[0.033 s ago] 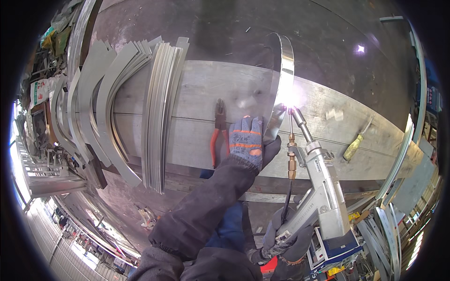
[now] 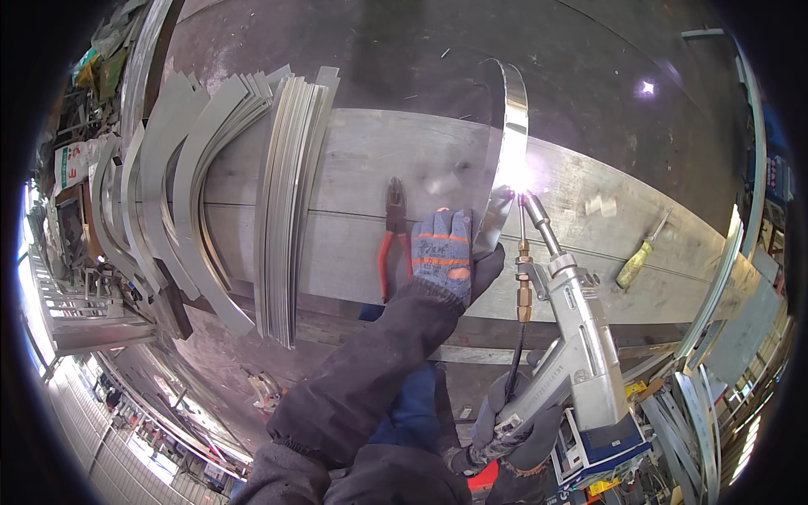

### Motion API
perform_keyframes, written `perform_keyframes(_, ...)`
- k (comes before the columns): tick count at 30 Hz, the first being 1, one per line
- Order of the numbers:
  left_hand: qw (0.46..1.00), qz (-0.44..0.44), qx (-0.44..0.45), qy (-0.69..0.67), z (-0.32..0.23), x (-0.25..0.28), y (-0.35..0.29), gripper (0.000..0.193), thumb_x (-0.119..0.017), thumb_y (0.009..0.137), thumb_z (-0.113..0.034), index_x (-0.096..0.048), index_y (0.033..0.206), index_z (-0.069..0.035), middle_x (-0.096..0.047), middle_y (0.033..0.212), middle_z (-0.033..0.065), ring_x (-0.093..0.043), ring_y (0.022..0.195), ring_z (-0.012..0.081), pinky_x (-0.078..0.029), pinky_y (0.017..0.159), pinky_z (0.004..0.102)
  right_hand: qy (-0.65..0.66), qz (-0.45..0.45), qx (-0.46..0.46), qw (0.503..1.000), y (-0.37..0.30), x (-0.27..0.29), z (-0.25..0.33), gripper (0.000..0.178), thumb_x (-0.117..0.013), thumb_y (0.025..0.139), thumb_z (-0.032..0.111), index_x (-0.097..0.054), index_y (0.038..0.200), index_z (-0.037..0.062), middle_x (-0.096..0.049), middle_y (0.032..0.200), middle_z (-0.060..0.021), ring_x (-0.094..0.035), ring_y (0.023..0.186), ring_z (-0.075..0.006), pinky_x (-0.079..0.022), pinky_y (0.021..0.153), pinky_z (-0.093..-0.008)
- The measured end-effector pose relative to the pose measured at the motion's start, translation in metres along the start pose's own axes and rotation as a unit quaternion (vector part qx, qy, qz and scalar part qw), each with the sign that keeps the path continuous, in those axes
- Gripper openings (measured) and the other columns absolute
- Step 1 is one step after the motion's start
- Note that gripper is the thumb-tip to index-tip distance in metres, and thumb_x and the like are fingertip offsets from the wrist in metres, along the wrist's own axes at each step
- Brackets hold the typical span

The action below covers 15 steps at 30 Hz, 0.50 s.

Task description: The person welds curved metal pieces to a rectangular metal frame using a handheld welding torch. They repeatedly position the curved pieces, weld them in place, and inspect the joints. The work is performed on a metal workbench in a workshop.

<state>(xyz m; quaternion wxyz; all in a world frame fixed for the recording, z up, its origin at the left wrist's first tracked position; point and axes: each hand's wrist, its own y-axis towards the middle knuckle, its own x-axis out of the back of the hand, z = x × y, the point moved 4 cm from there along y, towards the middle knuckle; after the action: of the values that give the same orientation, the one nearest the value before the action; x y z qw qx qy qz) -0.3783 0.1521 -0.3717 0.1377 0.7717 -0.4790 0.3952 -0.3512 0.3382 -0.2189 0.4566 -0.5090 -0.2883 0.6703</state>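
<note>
My left hand (image 2: 443, 255) apparently pinches the curved metal strip (image 2: 512, 135) steady; my right hand (image 2: 537, 442) grips the welding gun (image 2: 587, 345), aiming it.

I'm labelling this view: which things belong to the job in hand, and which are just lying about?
In the job:
- welding gun, gripped by the right hand
- curved metal band, held near its lower end by the left hand

Lying about:
- red-handled pliers
- yellow-handled screwdriver
- stacked metal strips, perhaps stock
</note>
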Motion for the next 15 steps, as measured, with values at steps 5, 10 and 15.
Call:
perform_keyframes(5,0.999,-0.024,-0.02,0.019,0.002,-0.004,0.001,0.061,-0.08,0.075,-0.03,-0.06,0.129,-0.008,-0.062,0.113,0.0144,-0.059,0.098,0.038,-0.047,0.084,0.0512,0.001,0.006,-0.007,1.0,-0.002,0.002,-0.001,0.085,-0.07,0.075,0.078,-0.051,0.1,-0.0014,-0.063,0.068,-0.0185,-0.063,0.058,-0.0265,-0.053,0.052,-0.0341)
perform_keyframes(10,0.998,-0.025,-0.045,0.02,0.002,-0.005,0.001,0.068,-0.079,0.076,-0.028,-0.058,0.14,-0.015,-0.063,0.113,0.013,-0.059,0.099,0.0366,-0.048,0.084,0.0517,-0.005,0.012,-0.007,1.0,-0.005,0.004,-0.003,0.087,-0.068,0.075,0.081,-0.05,0.099,-0.0006,-0.062,0.067,-0.0169,-0.062,0.056,-0.0251,-0.051,0.05,-0.0335)
perform_keyframes(15,1.0,0.006,0.002,0.003,0.002,0.001,0.001,0.053,-0.08,0.077,-0.026,-0.06,0.12,-0.004,-0.062,0.107,0.0183,-0.058,0.101,0.0391,-0.048,0.083,0.0521,-0.054,0.028,-0.001,0.998,-0.016,0.013,-0.008,0.089,-0.066,0.075,0.085,-0.05,0.098,0.0003,-0.061,0.065,-0.0152,-0.06,0.053,-0.0236,-0.049,0.048,-0.0329)
